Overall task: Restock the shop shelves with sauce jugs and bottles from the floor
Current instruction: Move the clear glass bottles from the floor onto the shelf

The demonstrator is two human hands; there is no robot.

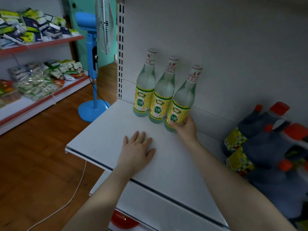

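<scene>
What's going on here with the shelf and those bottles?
A person is stocking a white shop shelf. Their right hand grips the lower part of the rightmost of three pale vinegar bottles, which stand in a row near the back panel. Their left hand rests flat and open on the shelf in front. Dark sauce jugs with red caps sit at the right end of the shelf. A blue standing fan stands on the wooden floor beyond.

Brown wood floor [38,164] at left. Blue pedestal fan [91,47] far, teal wall [78,47] behind. Red-edged shelves [50,43] with snack packets [33,24] far left. White cable [82,177] on floor.
</scene>
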